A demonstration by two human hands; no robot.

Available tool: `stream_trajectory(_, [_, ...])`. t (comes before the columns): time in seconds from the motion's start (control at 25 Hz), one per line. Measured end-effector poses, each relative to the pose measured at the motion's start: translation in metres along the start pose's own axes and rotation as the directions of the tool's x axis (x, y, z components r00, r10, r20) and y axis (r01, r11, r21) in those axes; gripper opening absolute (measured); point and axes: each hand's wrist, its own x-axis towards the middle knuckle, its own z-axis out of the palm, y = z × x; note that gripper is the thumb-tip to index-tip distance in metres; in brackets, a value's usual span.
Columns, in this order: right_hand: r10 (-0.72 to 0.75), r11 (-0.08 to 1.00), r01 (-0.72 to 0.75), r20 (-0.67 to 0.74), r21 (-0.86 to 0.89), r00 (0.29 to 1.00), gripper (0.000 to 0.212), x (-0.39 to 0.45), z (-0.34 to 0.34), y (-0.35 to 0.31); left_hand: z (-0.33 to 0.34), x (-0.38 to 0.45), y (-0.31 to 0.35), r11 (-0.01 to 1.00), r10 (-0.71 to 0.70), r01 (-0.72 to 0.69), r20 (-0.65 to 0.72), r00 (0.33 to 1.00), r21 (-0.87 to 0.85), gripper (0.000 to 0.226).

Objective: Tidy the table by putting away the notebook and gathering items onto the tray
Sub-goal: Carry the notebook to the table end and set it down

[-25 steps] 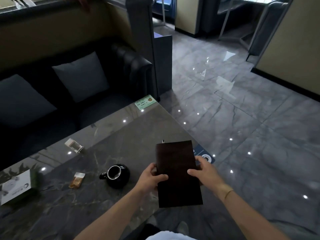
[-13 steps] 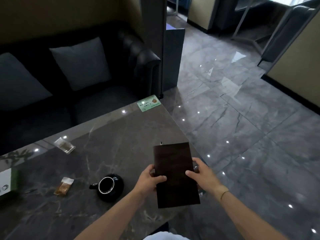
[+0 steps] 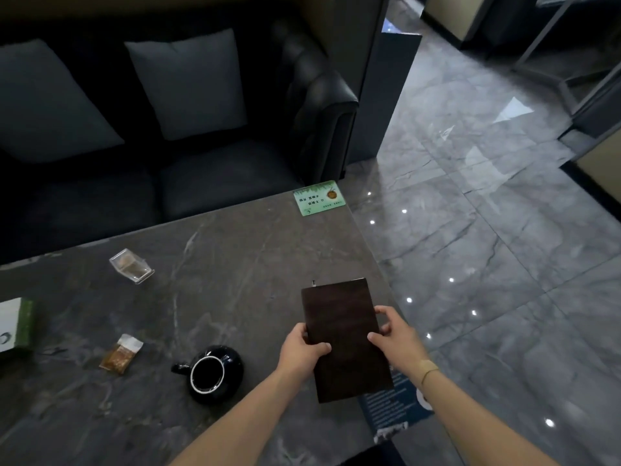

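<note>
A dark brown notebook is held closed over the right end of the grey stone table. My left hand grips its left edge and my right hand grips its right edge. A thin pen tip pokes out at the notebook's top left corner. On the table to the left sit a black cup, a small amber packet and a clear plastic box. No tray is in view.
A green card lies at the table's far right corner. A green-and-white box sits at the left edge. A blue leaflet lies under the notebook. A black sofa with grey cushions stands behind; glossy floor lies to the right.
The view has tipped down and left, so the table fills more of it. Both hands keep the same hold on the notebook, which has hardly moved.
</note>
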Motion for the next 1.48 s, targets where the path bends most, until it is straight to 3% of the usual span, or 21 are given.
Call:
stream_trajectory(0.24, [-0.016, 0.997, 0.021, 0.055, -0.08, 0.998, 0.046, 0.044, -0.018, 0.004, 0.039, 0.017, 0.013, 0.996, -0.015, 0.031, -0.175, 0.984, 0.089, 0.037])
stream_trajectory(0.48, [-0.091, 0.979, 0.105, 0.087, -0.172, 0.992, 0.048, 0.078, -0.038, 0.018, 0.08, 0.017, 0.023, 0.985, 0.038, 0.02, -0.326, 0.944, 0.172, 0.061])
stream_trajectory(0.88, [-0.284, 0.879, 0.275, 0.036, -0.39, 0.958, 0.051, 0.097, -0.041, 0.035, 0.11, 0.021, 0.026, 0.881, 0.18, 0.045, -0.423, 0.888, 0.47, 0.07])
stream_trajectory(0.96, [-0.324, 0.843, 0.3, 0.022, -0.446, 0.946, 0.053, 0.094, -0.038, 0.039, 0.109, 0.019, 0.02, 0.82, 0.266, 0.017, -0.407, 0.874, 0.572, 0.069])
stream_trajectory(1.16, [-0.561, 0.656, 0.471, 0.038, -0.59, 0.827, 0.05, 0.09, -0.034, 0.054, 0.096, 0.018, 0.007, 0.467, 0.571, -0.146, -0.171, 0.803, 0.872, 0.052])
stream_trajectory(1.28, [-0.636, 0.48, 0.575, 0.189, -0.662, 0.748, 0.048, 0.081, -0.038, 0.072, 0.09, 0.01, -0.009, 0.352, 0.522, -0.21, -0.005, 0.853, 0.912, 0.071])
stream_trajectory(1.36, [-0.597, 0.42, 0.594, 0.284, -0.686, 0.75, 0.057, 0.073, -0.04, 0.086, 0.084, 0.006, -0.024, 0.315, 0.424, -0.211, 0.061, 0.904, 0.925, 0.088])
stream_trajectory(1.48, [-0.533, 0.393, 0.577, 0.333, -0.716, 0.778, 0.068, 0.071, -0.042, 0.095, 0.076, 0.008, -0.035, 0.266, 0.354, -0.219, 0.116, 0.928, 0.939, 0.1])
